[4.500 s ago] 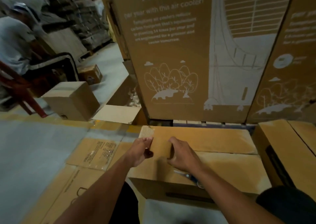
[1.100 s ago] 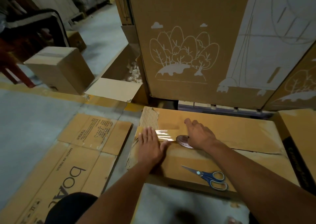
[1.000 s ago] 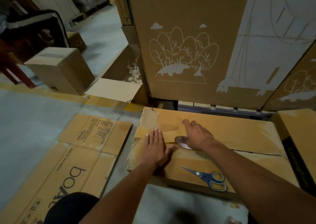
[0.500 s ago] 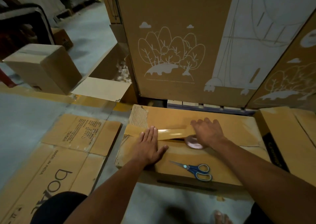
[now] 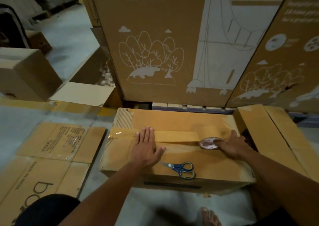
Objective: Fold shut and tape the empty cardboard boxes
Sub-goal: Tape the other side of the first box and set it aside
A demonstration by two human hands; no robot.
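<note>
I see the cardboard box (image 5: 172,158) lying on the floor with its top flaps folded shut, and everything else I place against it. My left hand (image 5: 146,148) lies flat on the box top near its left end, fingers straight and together, fingertips on the strip of brown tape (image 5: 174,136); I judge it is there to pin the laid end down so the strip stays stuck and straight along the flap seam. My right hand (image 5: 236,144) is toward the box's right end, fingers curled over the tape roll (image 5: 209,142), which stands on its edge on the seam; that grip lets the roll unwind along the join between the flaps. The tape runs from the box's left edge to the roll, so the seam looks mostly covered, with the right end not yet sealed. The blue-handled scissors (image 5: 181,169) lie on the near part of the box top, between my forearms, probably left there for cutting the strip. A second box (image 5: 269,139) sits just beside the right end.
</note>
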